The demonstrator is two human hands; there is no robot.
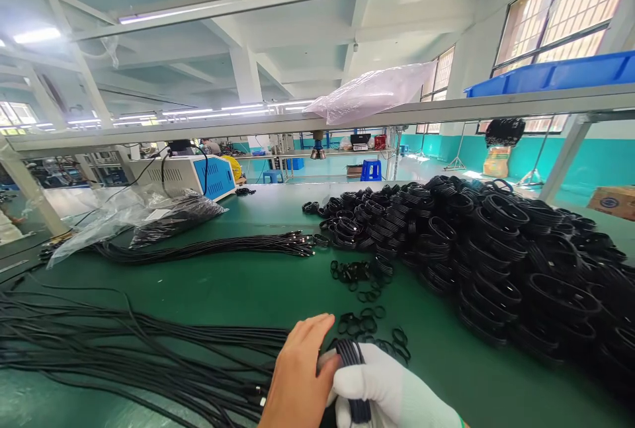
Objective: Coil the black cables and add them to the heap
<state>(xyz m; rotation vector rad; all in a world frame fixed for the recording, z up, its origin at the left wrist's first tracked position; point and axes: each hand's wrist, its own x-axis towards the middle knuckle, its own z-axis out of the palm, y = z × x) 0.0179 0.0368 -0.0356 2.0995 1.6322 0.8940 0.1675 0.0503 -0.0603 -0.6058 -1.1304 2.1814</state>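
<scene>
My right hand [377, 382], in a white glove, is closed around a coiled black cable [351, 355] near the bottom of the head view. My bare left hand [300, 368] is just left of the coil. Its fingers are stretched out and apart from the thumb, which is beside the coil; whether it touches is hard to tell. Small black rings [358, 322] lie on the green table just beyond both hands. Long loose black cables [163, 342] run across the table on the left, some ending with metal plugs near my left wrist.
A large pile of coiled black cables [446, 236] covers the table's right side. Farther back lie a straight cable bundle [213, 247] and a clear plastic bag [173, 216]. A blue-and-white machine [193, 176] stands at the back left. Overhead, a shelf holds a blue tray [555, 75].
</scene>
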